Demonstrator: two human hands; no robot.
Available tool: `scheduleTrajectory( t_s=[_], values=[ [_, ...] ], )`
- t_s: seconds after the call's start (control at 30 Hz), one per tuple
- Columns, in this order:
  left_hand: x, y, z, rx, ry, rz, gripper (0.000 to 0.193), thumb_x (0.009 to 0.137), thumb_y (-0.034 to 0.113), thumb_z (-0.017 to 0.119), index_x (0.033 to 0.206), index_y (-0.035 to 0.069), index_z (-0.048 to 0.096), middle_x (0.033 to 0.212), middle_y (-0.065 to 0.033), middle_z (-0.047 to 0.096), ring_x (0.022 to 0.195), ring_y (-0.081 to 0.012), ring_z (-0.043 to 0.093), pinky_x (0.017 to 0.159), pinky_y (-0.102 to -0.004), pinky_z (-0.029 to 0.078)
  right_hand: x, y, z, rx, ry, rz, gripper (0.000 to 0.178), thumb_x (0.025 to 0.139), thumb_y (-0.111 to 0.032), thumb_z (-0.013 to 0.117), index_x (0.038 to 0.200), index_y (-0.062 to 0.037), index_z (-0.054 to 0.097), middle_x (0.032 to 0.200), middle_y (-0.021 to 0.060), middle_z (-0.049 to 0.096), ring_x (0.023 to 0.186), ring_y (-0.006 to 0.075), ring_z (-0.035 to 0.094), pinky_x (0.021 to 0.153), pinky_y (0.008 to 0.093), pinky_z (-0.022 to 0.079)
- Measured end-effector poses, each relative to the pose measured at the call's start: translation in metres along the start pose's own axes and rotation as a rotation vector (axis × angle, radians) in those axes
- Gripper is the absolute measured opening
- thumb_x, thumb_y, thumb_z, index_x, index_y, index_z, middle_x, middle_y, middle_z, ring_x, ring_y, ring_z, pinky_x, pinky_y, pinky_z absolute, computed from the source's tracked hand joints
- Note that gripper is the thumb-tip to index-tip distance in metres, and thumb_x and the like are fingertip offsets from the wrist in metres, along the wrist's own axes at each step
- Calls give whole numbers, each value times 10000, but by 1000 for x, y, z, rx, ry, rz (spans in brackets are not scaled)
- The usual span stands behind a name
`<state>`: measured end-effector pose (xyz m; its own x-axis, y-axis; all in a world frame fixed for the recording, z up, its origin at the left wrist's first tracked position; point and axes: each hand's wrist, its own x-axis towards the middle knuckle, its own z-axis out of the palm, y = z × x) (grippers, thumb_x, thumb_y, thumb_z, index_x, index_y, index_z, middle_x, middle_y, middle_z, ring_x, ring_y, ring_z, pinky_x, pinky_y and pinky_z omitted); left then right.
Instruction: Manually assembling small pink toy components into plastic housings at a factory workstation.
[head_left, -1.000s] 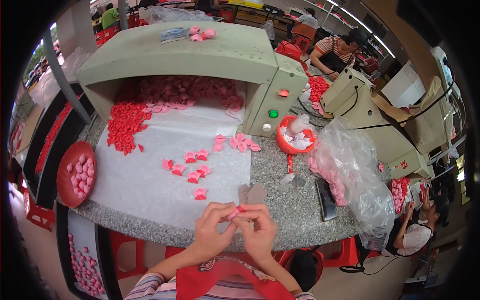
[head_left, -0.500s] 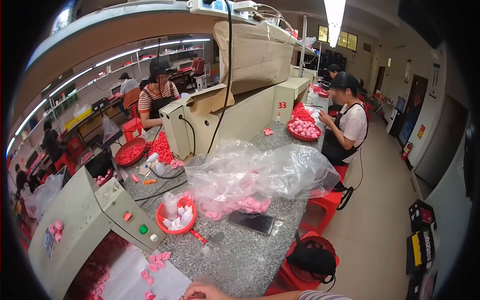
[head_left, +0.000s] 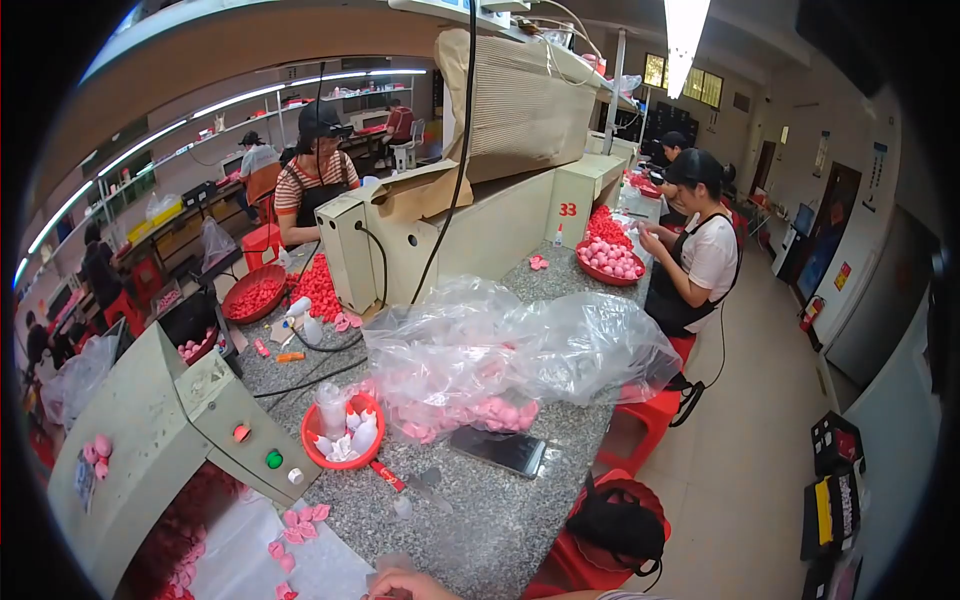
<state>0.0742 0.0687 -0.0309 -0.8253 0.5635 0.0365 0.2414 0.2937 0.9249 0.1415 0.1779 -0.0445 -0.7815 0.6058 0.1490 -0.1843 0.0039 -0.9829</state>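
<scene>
My right hand (head_left: 402, 585) shows only in part at the lower edge, its forearm coming in from the right. Its fingers look curled together beside the white sheet; what they hold, if anything, is cut off by the frame. My left hand is out of the picture. Pink petal-like pieces (head_left: 291, 526) lie on the white sheet (head_left: 322, 566), which runs out of the opening of a pale green machine (head_left: 135, 420) with coloured buttons. Farther off on the speckled table stands a red bowl (head_left: 343, 461) holding white bottles. A metal blade (head_left: 430, 492) lies next to a red stick (head_left: 388, 476).
Clear plastic bags (head_left: 520, 345) cover pink pieces mid-table, with a dark phone (head_left: 499, 451) in front. A black bag (head_left: 617, 525) rests on a red stool at right. Black cables (head_left: 310, 383) cross the left side. Co-workers (head_left: 695, 240) sit along the table's far end.
The view has shifted slightly, so the near things sit a little farther left. My right hand has sunk lower, and less of its forearm and striped sleeve shows.
</scene>
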Motion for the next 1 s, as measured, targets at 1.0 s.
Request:
scheduleTrajectory(
  t_s=[1.0],
  values=[
    [-9, 6, -1, 18, -37, 34, 315, 675, 114, 672, 968, 54, 574, 936, -127, 599, 849, -237, 568, 772, -339, 456, -16, -11, 2, 29, 26, 116, 194, 715, -124, 679, 858, -13, 610, 823, 79, 614, 773, 135, 562, 684, 290, 455]
  ],
)
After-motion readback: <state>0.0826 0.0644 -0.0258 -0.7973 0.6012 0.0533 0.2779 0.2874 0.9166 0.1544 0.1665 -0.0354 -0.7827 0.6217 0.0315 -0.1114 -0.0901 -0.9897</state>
